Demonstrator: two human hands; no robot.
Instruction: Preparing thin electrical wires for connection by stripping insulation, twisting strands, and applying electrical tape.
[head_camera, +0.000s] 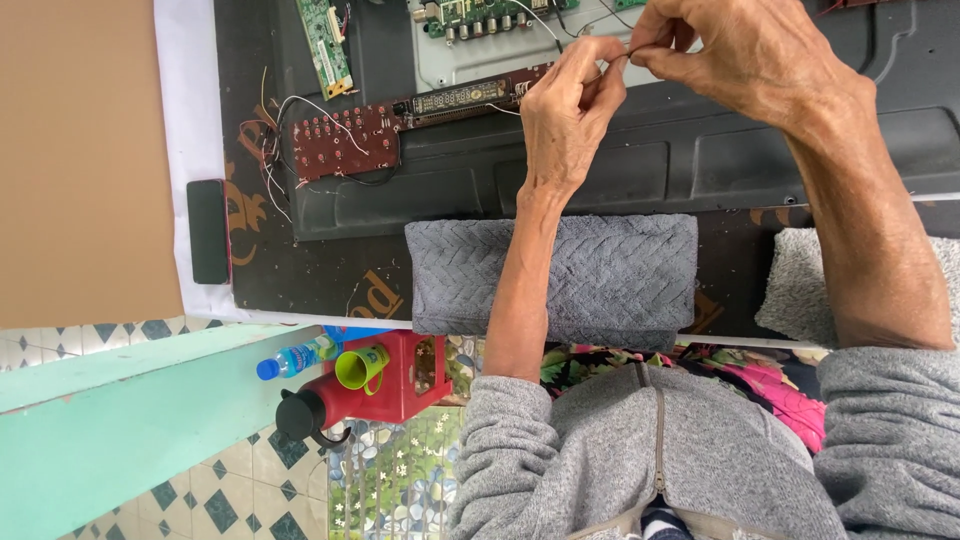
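Note:
Both my hands are raised over the opened back of a flat screen set (700, 150). My left hand (567, 110) and my right hand (735, 50) pinch the same thin wire (628, 52) between their fingertips, close together. The wire runs off toward a green circuit board (480, 15) at the top. A long brown circuit board (400, 120) with a dark display strip lies just left of my left hand, with loose wires at its end. My left forearm rests on a folded grey towel (620, 275).
A narrow green board (325, 45) lies at top left. A black phone (208, 230) sits by the dark mat's left edge. A second grey towel (795, 285) lies under my right arm. Below stand a red stool (410, 395), green cup (360, 365), water bottle (295, 358) and red flask (310, 410).

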